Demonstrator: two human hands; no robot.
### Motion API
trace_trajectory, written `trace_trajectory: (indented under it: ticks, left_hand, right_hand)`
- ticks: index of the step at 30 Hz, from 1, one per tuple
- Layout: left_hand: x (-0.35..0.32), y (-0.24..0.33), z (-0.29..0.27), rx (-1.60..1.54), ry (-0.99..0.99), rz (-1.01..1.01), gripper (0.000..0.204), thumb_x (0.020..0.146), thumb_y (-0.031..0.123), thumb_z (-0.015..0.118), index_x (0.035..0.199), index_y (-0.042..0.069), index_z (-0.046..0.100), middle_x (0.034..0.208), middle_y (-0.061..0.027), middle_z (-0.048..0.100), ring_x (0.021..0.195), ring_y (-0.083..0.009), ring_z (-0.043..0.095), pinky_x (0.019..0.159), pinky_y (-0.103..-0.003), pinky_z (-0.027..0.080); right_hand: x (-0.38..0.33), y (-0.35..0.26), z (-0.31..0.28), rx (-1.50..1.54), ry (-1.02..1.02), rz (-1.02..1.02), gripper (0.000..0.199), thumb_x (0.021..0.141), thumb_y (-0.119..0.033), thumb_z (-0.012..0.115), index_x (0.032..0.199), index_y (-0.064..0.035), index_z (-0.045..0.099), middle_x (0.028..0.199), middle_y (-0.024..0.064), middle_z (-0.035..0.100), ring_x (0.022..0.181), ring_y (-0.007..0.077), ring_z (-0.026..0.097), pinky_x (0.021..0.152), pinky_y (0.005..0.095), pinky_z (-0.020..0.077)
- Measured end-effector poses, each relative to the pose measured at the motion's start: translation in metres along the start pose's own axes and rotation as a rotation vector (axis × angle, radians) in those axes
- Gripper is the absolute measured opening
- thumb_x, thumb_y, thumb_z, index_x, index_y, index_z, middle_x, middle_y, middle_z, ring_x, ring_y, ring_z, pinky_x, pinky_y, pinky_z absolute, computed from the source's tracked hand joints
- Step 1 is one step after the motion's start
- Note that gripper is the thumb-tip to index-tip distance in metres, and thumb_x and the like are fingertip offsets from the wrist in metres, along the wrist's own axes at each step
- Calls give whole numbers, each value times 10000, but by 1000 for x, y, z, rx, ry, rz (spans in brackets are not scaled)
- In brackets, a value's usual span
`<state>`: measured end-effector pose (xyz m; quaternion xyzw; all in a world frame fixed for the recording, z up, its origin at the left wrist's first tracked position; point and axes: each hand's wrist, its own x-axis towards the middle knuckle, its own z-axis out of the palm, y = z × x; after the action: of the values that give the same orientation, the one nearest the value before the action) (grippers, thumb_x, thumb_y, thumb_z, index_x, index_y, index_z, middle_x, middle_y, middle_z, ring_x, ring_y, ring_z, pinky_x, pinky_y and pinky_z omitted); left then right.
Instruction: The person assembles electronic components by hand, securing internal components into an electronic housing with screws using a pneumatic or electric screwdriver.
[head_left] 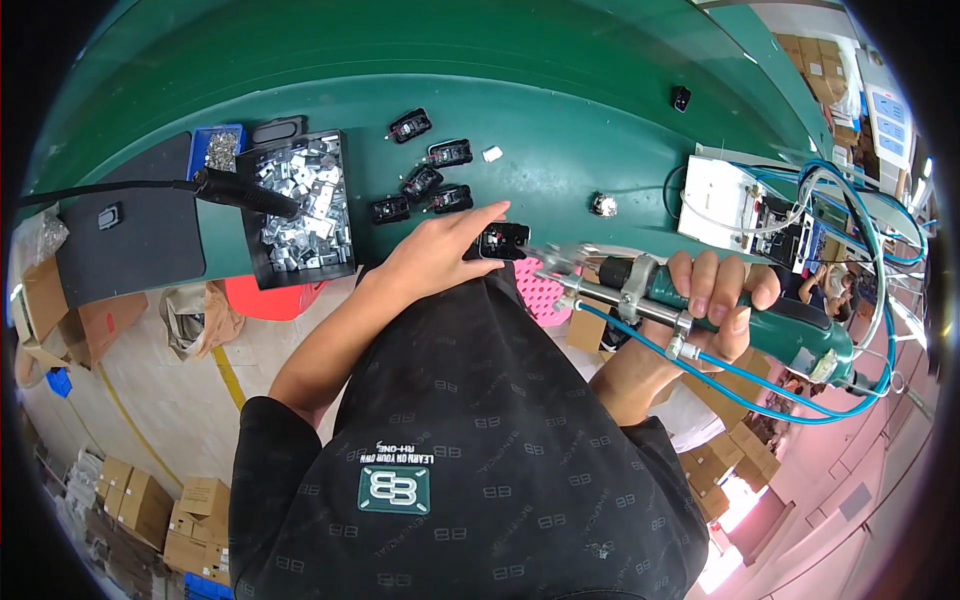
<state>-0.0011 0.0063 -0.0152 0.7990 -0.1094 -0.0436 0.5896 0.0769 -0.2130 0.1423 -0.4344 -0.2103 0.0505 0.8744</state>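
Black housing (503,240), one, interior facing up; placed near the front edge of the green desk (570,140). Left hand (430,255): grip parted to the housing's breadth and holding it, forefinger at the far side, thumb at the near side. Right hand (715,300): grip wrapped firmly around a green power driver (785,335), right of the housing, its front end (blurred; contact cannot be told) pointing at the housing. Beyond and left of the housing: five similar black units (422,181), loosely grouped. Beyond the housing: one white piece (492,153). Right of the housing: a small shiny cluster (603,205), then a white device (712,195) with tubing. Farther left of the housing: a black bin (305,275) of metal pieces. Open room: green surface stretches right of the housing to the device, interrupted by the cluster.
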Motion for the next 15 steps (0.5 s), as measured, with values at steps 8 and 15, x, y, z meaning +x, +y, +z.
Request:
trace_trajectory:
  ticks: [8, 15]
  left_hand:
    - [-2, -1, 0, 3, -5, -16, 692, 770, 223, 760, 1370, 81, 445, 1200, -187, 612, 1044, -361, 617, 875, -415, 527]
    - [-1, 0, 2, 3, 16, 32, 692, 762, 207, 767, 1362, 76, 450, 1202, -182, 612, 1040, -358, 619, 868, -414, 531]
  right_hand:
    - [-4, 3, 3, -18, -12, 6, 473, 885, -127, 636, 1322, -169, 462, 746, -13, 490, 662, 130, 474, 635, 321, 375]
    - [-2, 6, 12, -71, 22, 65, 414, 873, -144, 654, 1261, -193, 517, 716, -43, 473, 646, 86, 434, 650, 275, 353]
